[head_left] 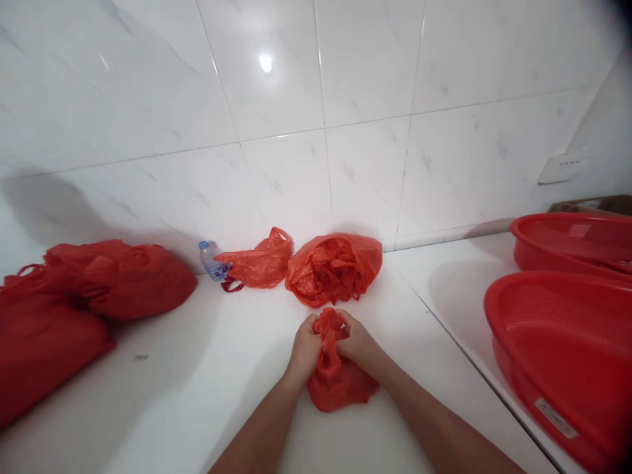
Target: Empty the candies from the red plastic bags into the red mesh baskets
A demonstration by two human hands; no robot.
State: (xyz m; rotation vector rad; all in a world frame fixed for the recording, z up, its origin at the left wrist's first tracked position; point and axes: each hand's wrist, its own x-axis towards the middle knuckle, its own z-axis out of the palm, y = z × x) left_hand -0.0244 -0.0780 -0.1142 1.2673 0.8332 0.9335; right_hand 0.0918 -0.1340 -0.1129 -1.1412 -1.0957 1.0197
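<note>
A small red plastic bag (340,388) rests on the white table in front of me, its bottom bulging toward me. My left hand (305,345) is closed on the left side of its gathered top. On the other side my right hand (356,339) grips the handles, thumb and fingers pinched around the plastic. What lies inside the bag is hidden. Just beyond my hands, a larger orange-red bag (336,266) lies with its crumpled mouth facing me, stuffed with more thin plastic.
Left of the larger bag lie a flattened orange-red bag (264,263) and a clear bottle (212,260) with a blue cap. Full red bags (141,276) fill the far left. Two red plastic baskets (518,368) stand at the right, beyond a table seam. A tiled wall (365,171) closes the back.
</note>
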